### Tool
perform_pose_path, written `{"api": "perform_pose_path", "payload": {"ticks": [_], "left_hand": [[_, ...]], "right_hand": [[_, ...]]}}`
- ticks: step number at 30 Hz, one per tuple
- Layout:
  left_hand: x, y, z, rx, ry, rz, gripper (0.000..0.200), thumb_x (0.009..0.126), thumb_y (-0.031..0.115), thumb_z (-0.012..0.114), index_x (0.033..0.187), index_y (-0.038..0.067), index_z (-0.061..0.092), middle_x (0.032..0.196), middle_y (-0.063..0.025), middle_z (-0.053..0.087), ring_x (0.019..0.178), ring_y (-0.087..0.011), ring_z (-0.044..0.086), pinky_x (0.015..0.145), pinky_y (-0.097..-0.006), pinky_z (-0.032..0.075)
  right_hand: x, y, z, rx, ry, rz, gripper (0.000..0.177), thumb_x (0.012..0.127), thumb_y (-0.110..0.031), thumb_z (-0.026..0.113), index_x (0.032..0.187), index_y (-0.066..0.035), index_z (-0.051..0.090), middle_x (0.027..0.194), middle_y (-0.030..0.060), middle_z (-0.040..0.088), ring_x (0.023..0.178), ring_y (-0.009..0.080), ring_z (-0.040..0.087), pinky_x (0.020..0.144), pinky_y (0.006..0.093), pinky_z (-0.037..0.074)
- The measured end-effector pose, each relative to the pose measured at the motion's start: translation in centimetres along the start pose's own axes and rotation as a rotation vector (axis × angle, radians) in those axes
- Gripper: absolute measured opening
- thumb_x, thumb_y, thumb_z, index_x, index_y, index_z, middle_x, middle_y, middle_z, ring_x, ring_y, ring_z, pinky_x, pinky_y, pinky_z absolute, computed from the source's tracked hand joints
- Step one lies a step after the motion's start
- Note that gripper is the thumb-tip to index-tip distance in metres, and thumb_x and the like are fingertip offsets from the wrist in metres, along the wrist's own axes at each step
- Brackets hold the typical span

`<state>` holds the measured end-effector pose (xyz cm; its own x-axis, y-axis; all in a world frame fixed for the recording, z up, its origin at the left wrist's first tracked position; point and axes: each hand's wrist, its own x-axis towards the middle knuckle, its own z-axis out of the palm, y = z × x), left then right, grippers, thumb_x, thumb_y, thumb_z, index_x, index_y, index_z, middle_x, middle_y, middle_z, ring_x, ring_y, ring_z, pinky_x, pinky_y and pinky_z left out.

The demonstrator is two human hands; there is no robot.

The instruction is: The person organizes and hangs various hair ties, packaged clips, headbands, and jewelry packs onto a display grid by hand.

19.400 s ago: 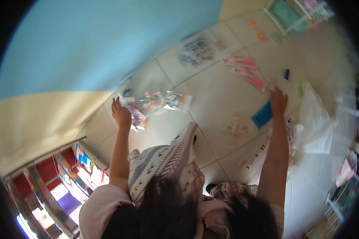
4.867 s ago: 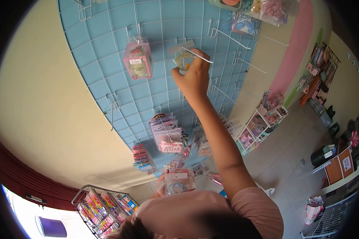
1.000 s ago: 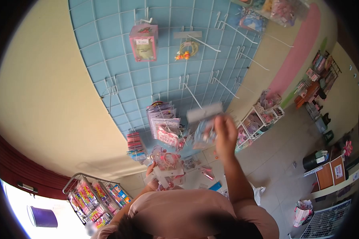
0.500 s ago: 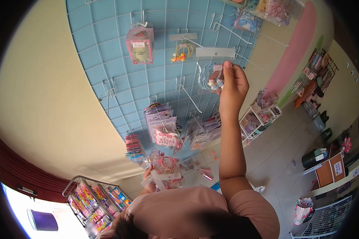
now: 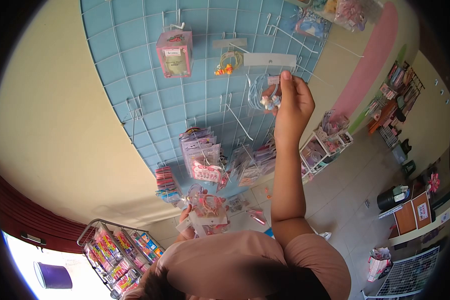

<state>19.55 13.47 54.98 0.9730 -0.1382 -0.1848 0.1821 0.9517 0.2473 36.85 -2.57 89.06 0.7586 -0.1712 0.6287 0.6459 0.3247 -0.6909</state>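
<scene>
The right hand [image 5: 294, 102], fingers pinched on the clear packet [image 5: 262, 92], should hold its header level against the blue grid wall [image 5: 130, 45]; the left hand [image 5: 186, 216] clasps spare packets [image 5: 207, 212].

The right hand [image 5: 292, 102] is raised against the blue grid panel [image 5: 135, 50], fingertips pinching a clear packet [image 5: 263, 96] of blue hair ties just under its white header card [image 5: 270, 60]. Just left of that hand hangs a packet of yellow ties [image 5: 228, 60], and further left a pink box [image 5: 174, 52]. Below the hand, filled packets [image 5: 200, 155] crowd the lower hooks. The left hand [image 5: 185, 216] sits low near the chest, closed around a bundle of pink packets [image 5: 208, 209]. Below it and to the left stands a wire rack [image 5: 116, 250] of goods.
</scene>
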Motion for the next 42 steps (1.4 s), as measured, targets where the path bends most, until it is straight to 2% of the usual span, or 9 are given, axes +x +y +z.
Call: {"api": "perform_pose_path", "payload": {"ticks": [11,15,19,20,23,25,26,33,42], "left_hand": [[0.1,0.2,2.9,0.043,-0.101,-0.071,0.065,0.088,0.047,0.048,0.138,0.008,0.036,0.125,-0.0184,0.053,0.108,-0.0350,0.056,0.090,-0.0489,0.047],[-1.2,0.2,5.6,0.066,-0.138,-0.091,0.066,0.088,0.048,0.049,0.138,0.008,0.036,0.124,-0.0185,0.053,0.108,-0.0351,0.056,0.090,-0.0488,0.047],[-1.8,-0.1,7.3,0.074,-0.117,-0.065,0.066,0.087,0.048,0.049,0.138,0.007,0.036,0.124,-0.0186,0.053,0.107,-0.0352,0.056,0.090,-0.0488,0.047],[-1.8,-0.1,7.5,0.085,-0.116,-0.059,0.066,0.087,0.048,0.049,0.138,0.007,0.036,0.124,-0.0186,0.053,0.107,-0.0352,0.056,0.090,-0.0488,0.047],[-1.6,-0.2,7.6,0.081,-0.122,-0.084,0.067,0.087,0.048,0.049,0.138,0.007,0.036,0.124,-0.0187,0.053,0.107,-0.0353,0.056,0.089,-0.0488,0.047],[-1.5,-0.4,5.5,-0.126,-0.199,-0.196,0.070,0.086,0.050,0.049,0.138,0.005,0.036,0.123,-0.0193,0.054,0.105,-0.0359,0.058,0.088,-0.0485,0.048],[-1.6,-0.4,5.0,-0.230,-0.235,-0.254,0.072,0.085,0.051,0.050,0.137,0.004,0.036,0.123,-0.0196,0.054,0.103,-0.0361,0.058,0.087,-0.0483,0.048],[-0.5,-1.3,7.9,-0.018,-0.056,-0.127,0.060,0.085,0.045,0.053,0.127,0.003,0.048,0.116,-0.0185,0.058,0.097,-0.0340,0.061,0.084,-0.0456,0.050],[0.1,-1.5,2.1,-0.038,-0.016,-0.169,0.053,0.084,0.043,0.055,0.118,0.002,0.053,0.108,-0.0176,0.061,0.093,-0.0325,0.062,0.081,-0.0448,0.050]], "right_hand": [[3.2,4.7,1.2,-0.056,-0.097,-0.039,0.028,0.090,-0.029,0.062,0.081,-0.003,0.062,0.064,-0.0009,0.056,0.051,0.0070,0.054,0.039,0.0197,0.039],[6.4,11.0,1.5,-0.411,-0.158,-0.227,0.025,0.088,-0.024,0.065,0.086,0.001,0.062,0.076,0.0029,0.061,0.061,0.0093,0.056,0.049,0.0209,0.043],[2.2,8.7,-0.3,-0.573,0.058,-0.600,0.026,0.085,-0.012,0.064,0.107,0.000,0.055,0.109,0.0118,0.053,0.107,0.0260,0.049,0.095,0.0358,0.036],[0.7,8.5,-0.8,-0.482,0.049,-0.659,0.023,0.086,-0.016,0.064,0.102,0.000,0.057,0.098,0.0089,0.058,0.090,0.0185,0.053,0.077,0.0293,0.041],[-8.6,4.8,-3.2,-0.211,-0.385,-0.246,0.015,0.081,-0.011,0.067,0.093,-0.006,0.060,0.089,0.0079,0.061,0.074,0.0192,0.060,0.067,0.0344,0.047],[-11.6,4.4,-5.5,-0.392,-1.031,-0.400,0.023,0.073,-0.015,0.071,0.091,-0.006,0.059,0.093,0.0064,0.060,0.086,0.0230,0.058,0.077,0.0385,0.045],[-12.6,4.5,-6.7,-0.506,-1.283,-0.441,0.050,0.070,-0.030,0.076,0.112,-0.010,0.059,0.115,0.0069,0.058,0.100,0.0262,0.058,0.086,0.0415,0.045],[-16.1,6.1,-12.1,-0.542,-1.410,0.147,0.064,0.068,-0.027,0.077,0.127,-0.013,0.055,0.134,0.0099,0.048,0.122,0.0289,0.046,0.102,0.0430,0.037],[-13.9,5.8,-12.6,-0.348,-1.279,0.104,0.040,0.074,-0.002,0.067,0.114,-0.009,0.065,0.120,0.0080,0.059,0.115,0.0268,0.052,0.098,0.0398,0.040]]}}
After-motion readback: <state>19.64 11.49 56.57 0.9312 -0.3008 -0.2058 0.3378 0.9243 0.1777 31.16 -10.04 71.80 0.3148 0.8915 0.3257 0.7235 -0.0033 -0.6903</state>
